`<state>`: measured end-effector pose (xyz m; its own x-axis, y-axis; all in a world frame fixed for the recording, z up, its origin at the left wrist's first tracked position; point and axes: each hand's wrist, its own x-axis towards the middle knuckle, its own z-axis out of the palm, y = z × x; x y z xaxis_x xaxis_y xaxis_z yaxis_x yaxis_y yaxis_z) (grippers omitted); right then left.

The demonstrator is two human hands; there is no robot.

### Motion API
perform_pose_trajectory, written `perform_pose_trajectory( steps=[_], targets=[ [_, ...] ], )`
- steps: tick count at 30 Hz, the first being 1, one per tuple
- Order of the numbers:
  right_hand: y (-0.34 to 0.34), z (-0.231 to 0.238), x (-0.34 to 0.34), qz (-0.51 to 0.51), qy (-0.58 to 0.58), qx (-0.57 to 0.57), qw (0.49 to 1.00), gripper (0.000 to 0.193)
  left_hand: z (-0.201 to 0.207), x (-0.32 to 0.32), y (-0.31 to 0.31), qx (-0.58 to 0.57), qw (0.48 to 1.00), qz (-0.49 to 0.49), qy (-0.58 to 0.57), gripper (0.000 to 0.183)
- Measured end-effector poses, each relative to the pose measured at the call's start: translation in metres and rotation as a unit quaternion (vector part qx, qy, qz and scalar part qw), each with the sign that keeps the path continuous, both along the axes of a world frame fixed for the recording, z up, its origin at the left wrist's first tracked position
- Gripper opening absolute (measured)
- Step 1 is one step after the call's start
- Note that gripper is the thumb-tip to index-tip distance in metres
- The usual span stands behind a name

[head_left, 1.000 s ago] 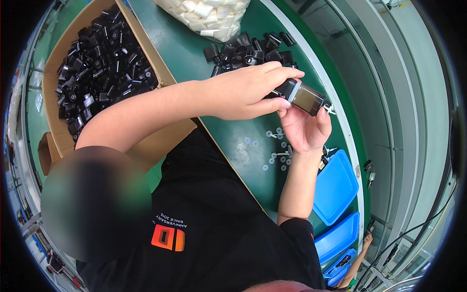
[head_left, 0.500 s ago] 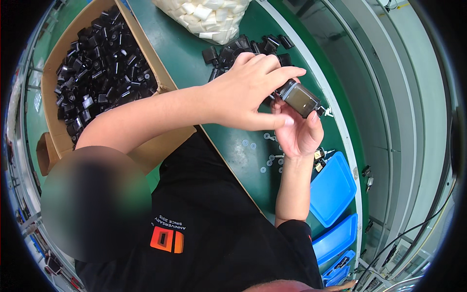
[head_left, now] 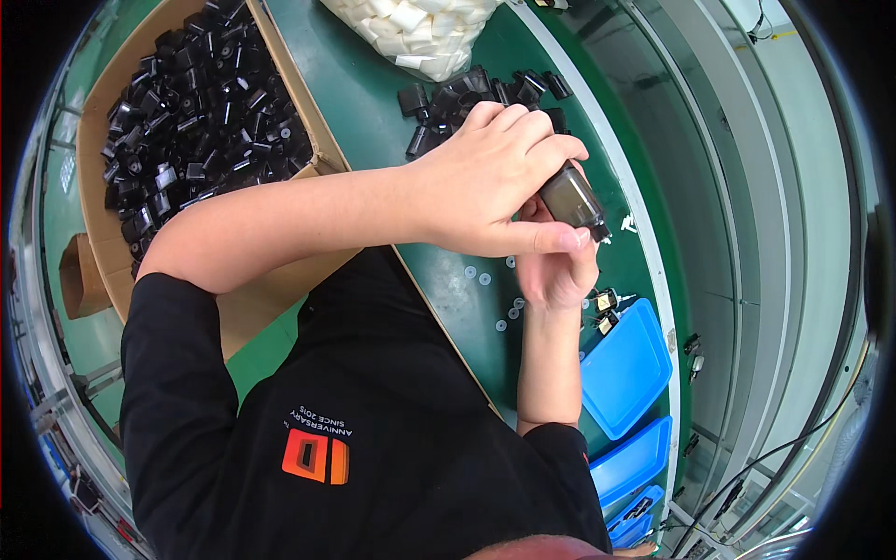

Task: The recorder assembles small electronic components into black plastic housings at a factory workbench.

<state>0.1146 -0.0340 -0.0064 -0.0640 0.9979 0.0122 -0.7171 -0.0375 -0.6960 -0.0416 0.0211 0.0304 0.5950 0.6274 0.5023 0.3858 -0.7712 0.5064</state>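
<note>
A small boxy container of dark see-through plastic (head_left: 571, 198) with a black spout at its lower end is held above the table. My left hand (head_left: 495, 177) reaches over it from the left, its fingers curled round the upper end and its thumb near the spout. From below, my right hand (head_left: 553, 271) supports the same container, with most of its fingers hidden behind the part and my left hand. On the table just beyond my left hand lies a pile of similar black plastic parts (head_left: 457, 98). Small clear washers (head_left: 501, 326) are scattered beside my right wrist.
A cardboard box (head_left: 327, 154) full of black plastic parts (head_left: 196, 121) stands at the left. At the back is a clear bag of white foam-like blocks (head_left: 420, 33). Blue trays (head_left: 630, 373) line the right table edge, with small parts (head_left: 607, 301) beside them.
My left thumb has moved onto the spout end of the container. The container has turned a little more upright, and my right hand has shifted slightly left and down.
</note>
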Motion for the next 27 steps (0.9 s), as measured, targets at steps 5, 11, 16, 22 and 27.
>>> perform_pose_trajectory(
  steps=[5, 11, 16, 22, 27],
  targets=[
    [-0.003, -0.004, -0.001, -0.046, -0.001, 0.023, 0.999, 0.081, -0.001, 0.004, -0.003, 0.025, 0.999, -0.008, -0.019, 0.063],
    [0.007, -0.003, 0.005, 0.012, 0.042, 0.025, 0.999, 0.062, 0.005, 0.002, -0.002, -0.057, 0.998, -0.016, 0.034, 0.06],
    [0.032, 0.035, 0.1, -0.121, -0.48, 0.051, 0.867, 0.047, 0.014, -0.013, 0.009, -0.113, 0.991, 0.062, -0.032, 0.072],
    [0.054, -0.063, 0.329, -0.173, -0.853, -0.146, 0.47, 0.044, 0.031, -0.056, 0.029, -0.076, 0.994, 0.063, 0.051, 0.045],
    [0.029, -0.082, 0.354, -0.2, -0.855, -0.108, 0.467, 0.042, 0.005, -0.075, 0.017, -0.132, 0.986, 0.077, 0.07, 0.04]
  ],
)
